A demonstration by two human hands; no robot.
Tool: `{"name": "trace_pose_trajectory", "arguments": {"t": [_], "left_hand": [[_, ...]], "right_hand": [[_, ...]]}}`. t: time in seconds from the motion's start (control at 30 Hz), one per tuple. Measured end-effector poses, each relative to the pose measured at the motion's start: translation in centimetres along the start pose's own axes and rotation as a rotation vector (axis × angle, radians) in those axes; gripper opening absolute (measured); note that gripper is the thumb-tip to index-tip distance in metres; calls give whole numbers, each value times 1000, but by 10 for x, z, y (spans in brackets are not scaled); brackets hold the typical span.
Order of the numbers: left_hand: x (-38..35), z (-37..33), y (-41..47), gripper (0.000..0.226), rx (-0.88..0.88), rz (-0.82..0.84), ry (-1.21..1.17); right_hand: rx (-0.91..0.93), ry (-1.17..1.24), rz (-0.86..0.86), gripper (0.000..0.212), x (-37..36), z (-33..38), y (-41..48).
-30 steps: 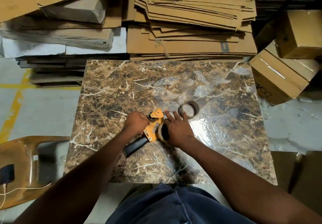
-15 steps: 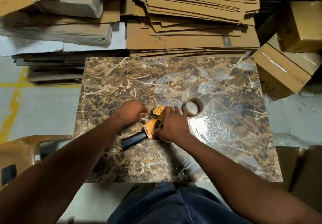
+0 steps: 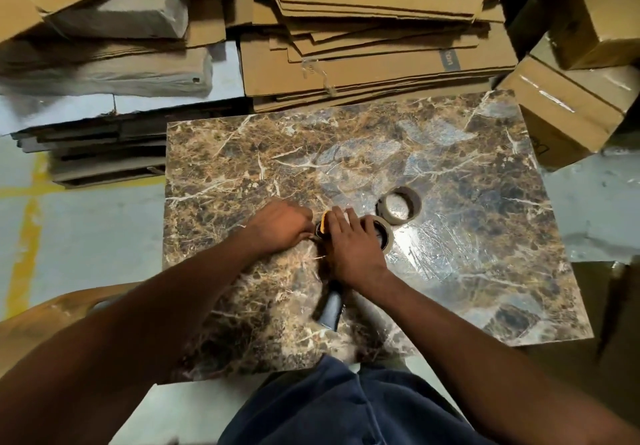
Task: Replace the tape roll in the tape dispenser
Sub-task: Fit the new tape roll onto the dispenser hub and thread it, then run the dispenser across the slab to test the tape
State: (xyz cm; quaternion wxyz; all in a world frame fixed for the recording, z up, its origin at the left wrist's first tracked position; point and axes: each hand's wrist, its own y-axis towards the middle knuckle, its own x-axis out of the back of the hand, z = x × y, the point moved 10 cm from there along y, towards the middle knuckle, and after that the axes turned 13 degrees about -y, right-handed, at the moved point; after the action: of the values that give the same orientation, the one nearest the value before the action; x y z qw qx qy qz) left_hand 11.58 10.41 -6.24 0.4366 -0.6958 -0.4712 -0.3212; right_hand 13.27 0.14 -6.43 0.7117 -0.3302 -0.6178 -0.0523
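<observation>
Both hands meet near the middle of a marble-patterned table (image 3: 450,167), and between them they cover most of the tape dispenser (image 3: 325,228). Only a sliver of its orange body shows between the knuckles, plus its black handle (image 3: 331,309), which sticks out from under the right wrist toward the person and looks blurred.

The left hand (image 3: 280,228) is curled at the dispenser's front end, fingers tucked in; what they pinch is hidden, so the grip cannot be told for certain. The right hand (image 3: 349,247) lies palm-down over the dispenser body with its fingers spread flat, pressing rather than closed around anything.

A tape roll (image 3: 384,233) peeks out from under the right hand's fingers, its dark core partly visible; whether it sits on the dispenser's hub or only beside it cannot be told. A second roll (image 3: 400,205) lies flat on the table just beyond, apart from both hands.

Stacks of flattened cardboard (image 3: 363,29) fill the space behind the table. Cardboard boxes (image 3: 571,105) at the right are cut off by the frame edge, as is a brown chair (image 3: 45,316) at the lower left.
</observation>
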Motion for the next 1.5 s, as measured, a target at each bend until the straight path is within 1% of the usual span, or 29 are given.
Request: {"name": "trace_pose_trajectory", "arguments": {"t": [0.1,0.17,0.23,0.33,0.4,0.43,0.53,0.6,0.73,0.8,0.87,0.93,1.0,1.03,1.07,1.1,1.13,1.17,1.23,1.3,1.37,1.4,1.47,1.5], "left_hand": [[-12,-4,-3,23,37,1,-29],[-16,-2,-3,22,57,-13,-43],[-13,2,-4,22,43,-34,-61],[-12,3,-5,24,2,-25,-75],[-12,3,-4,24,-19,-22,-46],[-11,2,-3,24,-22,-20,-33],[-10,2,1,24,-15,6,-1],[-11,3,2,24,-9,20,21],[-14,8,2,24,20,40,35],[-18,12,3,23,70,59,9],[-23,18,4,23,156,95,-70],[-28,24,4,21,250,95,-234],[-29,30,4,16,342,61,-418],[-29,32,2,12,379,40,-500],[-30,35,0,9,419,24,-580],[-33,37,-2,7,466,18,-662],[-36,40,-5,6,511,18,-731],[-40,42,-8,6,549,22,-790],[-48,46,-13,9,615,33,-904],[-54,49,-17,18,697,20,-1056],[-60,51,-21,25,801,-17,-1214],[-65,52,-23,25,864,-31,-1272],[-76,52,-27,22,1006,-37,-1365],[-80,50,-29,21,1069,-36,-1415]], "right_hand": [[85,-44,47,105,-3,-4,3],[77,-47,53,120,-5,-1,6],[34,-33,35,126,-8,0,8],[-2,-87,-26,115,-10,0,5],[-6,-72,-54,107,-9,-1,5],[1,-57,-54,105,-8,0,5],[17,-27,-59,109,-6,1,5],[24,-18,-80,106,-4,1,4],[-4,-1,-109,84,-1,0,7],[-21,21,-123,75,2,0,9],[-21,29,-90,76,-1,3,9],[-28,25,-78,82,-4,5,2],[-67,54,-147,80,0,-1,-16],[-92,93,-208,73,3,-6,-28],[-139,157,-281,59,8,-13,-44],[-223,262,-321,44,3,-25,-59],[-337,398,-292,36,-11,-38,-71],[-464,565,-199,38,-32,-50,-82],[-661,922,73,50,-89,-53,-96],[-736,1253,302,53,-127,-36,-101],[-755,1492,394,53,-142,-24,-94],[-741,1564,419,56,-143,-19,-88],[-710,1603,468,57,-142,-12,-79],[-700,1614,489,52,-139,-8,-77]]}}
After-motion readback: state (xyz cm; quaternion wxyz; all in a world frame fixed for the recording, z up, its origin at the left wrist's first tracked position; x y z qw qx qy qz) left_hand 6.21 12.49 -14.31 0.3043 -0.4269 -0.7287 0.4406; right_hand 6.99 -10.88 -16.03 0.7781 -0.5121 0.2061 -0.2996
